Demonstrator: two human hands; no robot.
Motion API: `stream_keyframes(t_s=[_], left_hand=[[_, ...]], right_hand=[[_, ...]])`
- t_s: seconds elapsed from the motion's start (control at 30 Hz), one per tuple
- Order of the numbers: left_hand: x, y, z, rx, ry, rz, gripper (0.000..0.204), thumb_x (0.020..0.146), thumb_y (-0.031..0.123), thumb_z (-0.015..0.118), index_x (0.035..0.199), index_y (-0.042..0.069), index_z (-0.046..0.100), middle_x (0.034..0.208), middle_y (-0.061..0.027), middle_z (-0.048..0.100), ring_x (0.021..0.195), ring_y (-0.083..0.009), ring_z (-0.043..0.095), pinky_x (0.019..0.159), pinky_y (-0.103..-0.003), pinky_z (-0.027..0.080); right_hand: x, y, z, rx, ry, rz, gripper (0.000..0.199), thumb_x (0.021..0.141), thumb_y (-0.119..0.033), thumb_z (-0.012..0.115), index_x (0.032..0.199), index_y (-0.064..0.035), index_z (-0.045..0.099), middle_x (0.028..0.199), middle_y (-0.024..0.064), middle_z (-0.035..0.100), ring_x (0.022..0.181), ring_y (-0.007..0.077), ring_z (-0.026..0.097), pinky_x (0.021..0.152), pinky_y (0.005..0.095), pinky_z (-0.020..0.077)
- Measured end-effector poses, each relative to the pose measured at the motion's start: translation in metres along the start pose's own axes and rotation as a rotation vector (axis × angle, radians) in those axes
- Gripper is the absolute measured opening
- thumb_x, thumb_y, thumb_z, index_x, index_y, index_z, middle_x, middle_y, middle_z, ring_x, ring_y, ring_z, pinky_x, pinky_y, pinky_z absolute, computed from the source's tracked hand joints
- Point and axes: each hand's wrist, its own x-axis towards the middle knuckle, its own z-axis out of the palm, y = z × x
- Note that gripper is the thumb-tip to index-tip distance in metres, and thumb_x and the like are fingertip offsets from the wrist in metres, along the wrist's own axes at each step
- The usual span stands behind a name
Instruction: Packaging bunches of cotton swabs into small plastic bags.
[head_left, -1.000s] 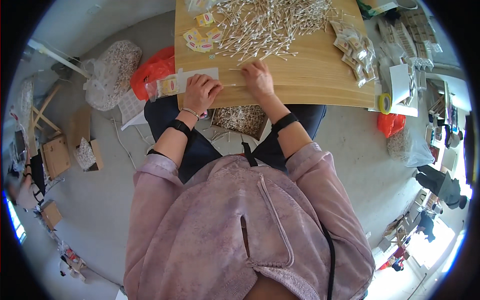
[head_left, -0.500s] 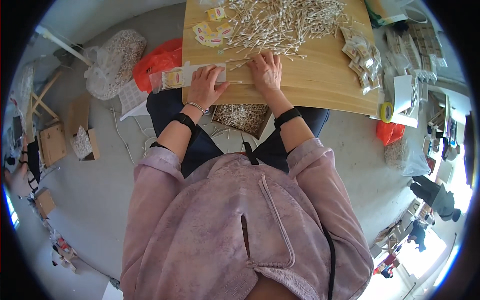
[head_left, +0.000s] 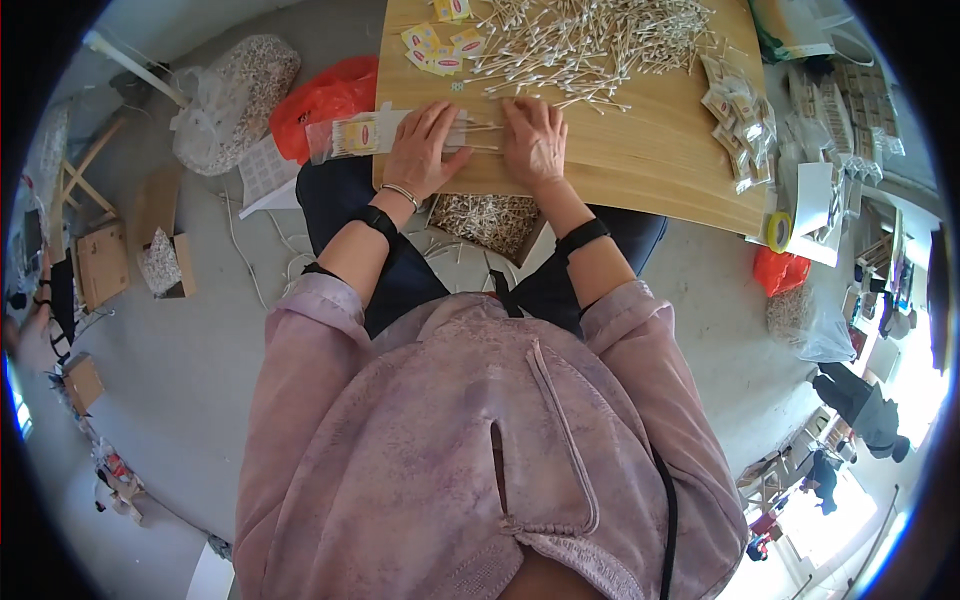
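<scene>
On the near left of the wooden table (head_left: 640, 160) lies a clear packet (head_left: 352, 137) of cotton swabs with a yellow-and-white card in it. My left hand (head_left: 422, 150) lies flat over the packet's right end, thumb apart, partly hiding a pale strip. Between my hands, a few loose cotton swabs (head_left: 483, 149) lie crosswise. My right hand (head_left: 536, 142) rests palm down on the table at their right ends, fingers stretched forward. Whether swabs lie under its fingers is hidden. Beyond it spreads a large heap of loose cotton swabs (head_left: 600, 45).
Small yellow-and-white cards (head_left: 440, 50) lie at the far left of the table, several filled packets (head_left: 737, 120) at its right edge. A box of swabs (head_left: 485, 220) sits below the near edge. A red bag (head_left: 325, 105) stands left, yellow tape (head_left: 777, 231) right.
My right hand has come a little nearer to my left hand and to the table's near edge. Loose swabs now span the gap between them. The whole view has shifted slightly.
</scene>
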Motion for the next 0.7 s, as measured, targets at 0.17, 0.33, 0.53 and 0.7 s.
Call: stream_keyframes(t_s=[0.17, 0.33, 0.53, 0.7], left_hand=[[0.001, 0.002, 0.000, -0.051, 0.006, -0.029, 0.060, 0.076, 0.031, 0.067, 0.128, 0.008, 0.046, 0.129, -0.0091, 0.046, 0.121, -0.0285, 0.041, 0.102, -0.041, 0.033], [0.001, 0.001, -0.001, -0.029, 0.000, -0.012, 0.060, 0.075, 0.032, 0.068, 0.127, 0.008, 0.047, 0.128, -0.0089, 0.048, 0.120, -0.0267, 0.043, 0.102, -0.040, 0.034], [0.000, -0.003, 0.003, -0.021, 0.038, 0.028, 0.059, 0.075, 0.031, 0.068, 0.126, 0.009, 0.049, 0.126, -0.0076, 0.050, 0.120, -0.0251, 0.044, 0.102, -0.040, 0.034], [0.001, -0.001, -0.001, -0.060, 0.021, 0.076, 0.050, 0.077, 0.029, 0.067, 0.122, 0.010, 0.053, 0.125, -0.0050, 0.052, 0.120, -0.0233, 0.044, 0.103, -0.039, 0.034]], right_hand=[[0.006, 0.010, -0.003, 0.104, 0.099, 0.087, 0.026, 0.075, -0.012, 0.062, 0.101, -0.0149, 0.065, 0.105, 0.0051, 0.054, 0.099, 0.0308, 0.047, 0.085, 0.0412, 0.0399], [-0.007, -0.010, -0.005, 0.099, 0.066, 0.048, 0.014, 0.073, -0.013, 0.066, 0.087, -0.0145, 0.067, 0.098, 0.0035, 0.055, 0.095, 0.0290, 0.049, 0.080, 0.0407, 0.0407], [-0.021, -0.015, 0.000, 0.186, 0.039, 0.039, 0.011, 0.075, -0.016, 0.067, 0.085, -0.0143, 0.067, 0.094, 0.0043, 0.055, 0.093, 0.0276, 0.049, 0.078, 0.0407, 0.0406], [-0.012, -0.008, -0.007, 0.058, 0.078, 0.273, 0.015, 0.075, -0.021, 0.067, 0.085, -0.0110, 0.066, 0.095, 0.0070, 0.055, 0.095, 0.0288, 0.049, 0.082, 0.0411, 0.0408]])
